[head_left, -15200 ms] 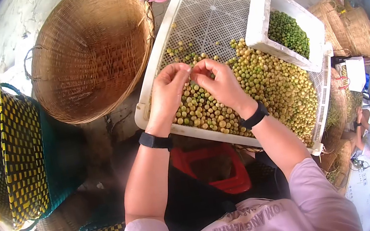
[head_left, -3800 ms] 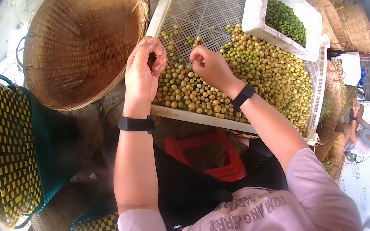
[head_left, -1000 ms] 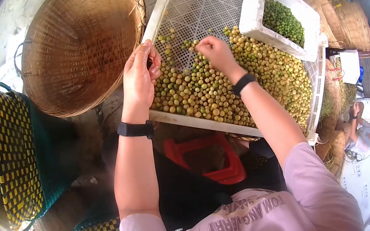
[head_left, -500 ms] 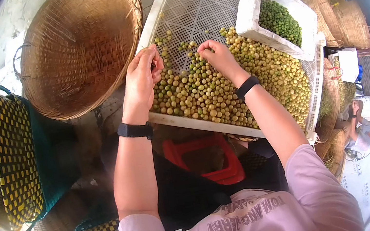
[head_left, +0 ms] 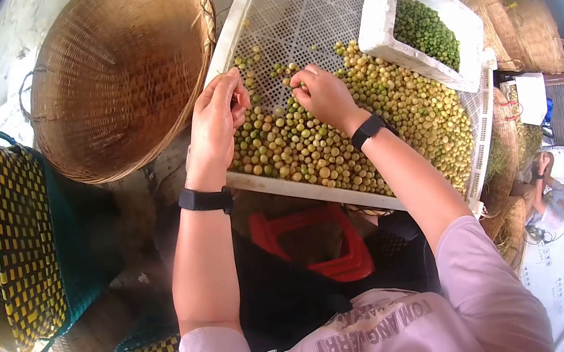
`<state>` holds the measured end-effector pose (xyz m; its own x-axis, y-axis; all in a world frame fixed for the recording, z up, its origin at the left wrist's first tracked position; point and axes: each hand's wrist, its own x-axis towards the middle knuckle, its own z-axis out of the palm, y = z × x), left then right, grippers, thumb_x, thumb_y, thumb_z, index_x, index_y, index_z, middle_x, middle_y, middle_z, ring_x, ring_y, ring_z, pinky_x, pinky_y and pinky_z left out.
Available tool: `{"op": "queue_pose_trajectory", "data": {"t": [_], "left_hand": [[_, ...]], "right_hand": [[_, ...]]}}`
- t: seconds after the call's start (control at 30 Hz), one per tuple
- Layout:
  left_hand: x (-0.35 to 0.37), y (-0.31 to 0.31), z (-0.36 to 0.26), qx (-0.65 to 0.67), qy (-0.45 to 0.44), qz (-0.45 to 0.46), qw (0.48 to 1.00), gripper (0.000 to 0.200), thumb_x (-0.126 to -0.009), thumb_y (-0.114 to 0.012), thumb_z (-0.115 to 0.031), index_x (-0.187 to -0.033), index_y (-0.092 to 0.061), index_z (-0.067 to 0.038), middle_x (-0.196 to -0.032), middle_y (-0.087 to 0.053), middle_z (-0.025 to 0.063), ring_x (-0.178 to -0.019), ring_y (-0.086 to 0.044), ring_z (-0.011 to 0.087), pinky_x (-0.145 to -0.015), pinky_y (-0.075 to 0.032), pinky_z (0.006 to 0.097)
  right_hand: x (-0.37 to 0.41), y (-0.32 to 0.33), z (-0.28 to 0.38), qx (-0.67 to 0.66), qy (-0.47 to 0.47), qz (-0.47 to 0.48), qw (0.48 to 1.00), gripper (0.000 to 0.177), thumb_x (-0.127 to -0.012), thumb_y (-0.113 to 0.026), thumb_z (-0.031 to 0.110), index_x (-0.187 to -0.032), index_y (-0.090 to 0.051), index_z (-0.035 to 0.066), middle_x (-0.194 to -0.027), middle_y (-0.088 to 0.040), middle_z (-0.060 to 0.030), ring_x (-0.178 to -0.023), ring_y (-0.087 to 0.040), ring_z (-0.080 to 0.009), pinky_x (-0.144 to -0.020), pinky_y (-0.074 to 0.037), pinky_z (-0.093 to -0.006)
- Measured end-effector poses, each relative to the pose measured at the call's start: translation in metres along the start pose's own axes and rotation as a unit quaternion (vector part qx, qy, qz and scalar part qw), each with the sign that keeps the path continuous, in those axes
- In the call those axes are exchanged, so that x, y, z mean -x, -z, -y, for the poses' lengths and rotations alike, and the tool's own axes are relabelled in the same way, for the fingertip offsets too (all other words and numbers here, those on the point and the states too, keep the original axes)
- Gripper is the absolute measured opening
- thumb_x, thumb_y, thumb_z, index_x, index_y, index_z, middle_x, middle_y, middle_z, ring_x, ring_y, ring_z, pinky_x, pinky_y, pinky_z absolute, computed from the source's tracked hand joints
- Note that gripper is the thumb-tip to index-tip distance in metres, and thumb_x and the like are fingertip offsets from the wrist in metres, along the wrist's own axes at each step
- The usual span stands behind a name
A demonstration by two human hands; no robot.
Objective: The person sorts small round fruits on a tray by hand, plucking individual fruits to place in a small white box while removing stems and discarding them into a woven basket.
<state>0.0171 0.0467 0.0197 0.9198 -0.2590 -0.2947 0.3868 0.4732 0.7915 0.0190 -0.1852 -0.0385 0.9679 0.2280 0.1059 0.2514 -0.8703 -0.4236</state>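
Small round yellow-green fruits (head_left: 299,146) are heaped over the near and right parts of a white perforated plastic tray (head_left: 297,7). My left hand (head_left: 212,120) is over the tray's left edge, its fingers curled and thumb pressed to the index finger. Whatever that pinch holds is too small to name. Just above the fruits, my right hand (head_left: 329,98) has its thumb and fingertips drawn together, and anything between them is hidden. A white foam box (head_left: 378,12) with small green pieces (head_left: 427,33) inside sits tilted on the tray's right side.
A large wicker basket (head_left: 111,63) stands left of the tray. Yellow-and-black woven baskets (head_left: 22,244) are at far left. Below the tray is a red plastic stool (head_left: 340,267). At right are more baskets (head_left: 537,37) and a seated person (head_left: 558,199).
My right hand has shifted left over the fruits, closer to my left hand. The left hand stays nearly in place.
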Motion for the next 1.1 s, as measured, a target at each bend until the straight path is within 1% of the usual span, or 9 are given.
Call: {"op": "queue_pose_trajectory", "data": {"t": [0.2,0.27,0.37,0.47,0.57,0.67,0.73,0.87,1.1], "left_hand": [[0.002,0.000,0.000,-0.006,0.001,0.001,1.000,0.026,-0.099,-0.050,-0.025,-0.080,-0.046,-0.008,-0.069,-0.042,-0.0002,-0.057,-0.031,0.0062,-0.050,-0.025,0.0220],[0.001,0.002,-0.002,-0.008,0.000,-0.003,1.000,0.026,-0.099,-0.050,-0.025,-0.080,-0.046,-0.008,-0.069,-0.043,-0.0002,-0.057,-0.031,0.0061,-0.050,-0.025,0.0221],[0.003,0.001,-0.003,0.009,-0.006,0.007,1.000,0.026,-0.099,-0.050,-0.026,-0.080,-0.046,-0.009,-0.067,-0.042,-0.0009,-0.055,-0.031,0.0057,-0.048,-0.024,0.0215],[0.001,0.002,0.000,-0.003,0.001,0.006,1.000,0.026,-0.098,-0.050,-0.026,-0.079,-0.046,-0.009,-0.066,-0.041,-0.0014,-0.054,-0.030,0.0056,-0.047,-0.022,0.0215],[0.003,-0.001,-0.001,0.003,-0.004,0.000,1.000,0.026,-0.098,-0.051,-0.025,-0.079,-0.046,-0.008,-0.065,-0.040,-0.0014,-0.053,-0.029,0.0056,-0.047,-0.022,0.0216],[0.004,-0.003,-0.003,-0.002,0.004,-0.012,1.000,0.026,-0.098,-0.051,-0.026,-0.079,-0.046,-0.008,-0.066,-0.041,-0.0010,-0.054,-0.030,0.0054,-0.047,-0.023,0.0211],[0.002,0.000,0.001,-0.006,-0.007,0.001,1.000,0.027,-0.098,-0.051,-0.026,-0.078,-0.045,-0.009,-0.067,-0.041,-0.0010,-0.056,-0.030,0.0054,-0.048,-0.023,0.0211],[0.002,0.000,0.000,-0.006,0.000,0.006,1.000,0.027,-0.098,-0.050,-0.026,-0.079,-0.046,-0.009,-0.068,-0.041,-0.0010,-0.057,-0.031,0.0056,-0.049,-0.023,0.0213],[0.002,0.002,-0.003,0.008,-0.003,-0.003,1.000,0.026,-0.098,-0.050,-0.025,-0.079,-0.046,-0.008,-0.068,-0.042,-0.0004,-0.057,-0.030,0.0058,-0.049,-0.024,0.0215]], "right_hand": [[-0.003,0.003,0.015,0.024,0.001,0.004,1.000,0.006,-0.087,-0.060,0.014,-0.086,-0.061,0.008,-0.090,-0.061,-0.0069,-0.077,-0.063,-0.0244,-0.064,-0.053,-0.0377],[-0.011,0.015,0.008,-0.108,-0.063,-0.004,0.992,0.010,-0.090,-0.058,0.017,-0.088,-0.062,0.007,-0.093,-0.063,-0.0070,-0.078,-0.063,-0.0179,-0.065,-0.053,-0.0337],[-0.004,0.086,0.007,-0.178,-0.201,-0.119,0.956,0.023,-0.097,-0.052,0.027,-0.099,-0.062,0.006,-0.098,-0.064,-0.0091,-0.089,-0.060,-0.0179,-0.084,-0.049,-0.0341],[-0.001,0.144,-0.059,-0.057,-0.168,-0.291,0.940,0.022,-0.094,-0.055,0.027,-0.104,-0.063,0.009,-0.104,-0.063,-0.0076,-0.096,-0.059,-0.0205,-0.089,-0.047,-0.0364],[0.003,0.168,-0.110,0.292,-0.131,-0.258,0.912,0.015,-0.088,-0.064,0.026,-0.096,-0.066,0.013,-0.111,-0.061,-0.0054,-0.098,-0.059,-0.0216,-0.088,-0.046,-0.0360],[0.004,0.153,-0.071,0.357,-0.032,-0.270,0.893,0.011,-0.086,-0.067,0.024,-0.093,-0.067,0.015,-0.107,-0.062,-0.0049,-0.100,-0.057,-0.0195,-0.091,-0.044,-0.0354],[0.006,0.117,-0.027,0.073,-0.047,-0.154,0.984,0.006,-0.086,-0.068,0.021,-0.090,-0.068,0.017,-0.106,-0.062,-0.0035,-0.102,-0.055,-0.0175,-0.094,-0.041,-0.0364],[0.011,0.032,0.012,0.055,-0.014,0.078,0.995,0.005,-0.086,-0.065,0.017,-0.086,-0.070,0.015,-0.094,-0.059,-0.0019,-0.097,-0.054,-0.0207,-0.091,-0.041,-0.0374],[-0.004,0.007,0.009,0.107,-0.011,-0.074,0.991,0.004,-0.084,-0.065,0.016,-0.084,-0.067,0.012,-0.093,-0.054,-0.0029,-0.096,-0.053,-0.0238,-0.088,-0.040,-0.0390]]}}
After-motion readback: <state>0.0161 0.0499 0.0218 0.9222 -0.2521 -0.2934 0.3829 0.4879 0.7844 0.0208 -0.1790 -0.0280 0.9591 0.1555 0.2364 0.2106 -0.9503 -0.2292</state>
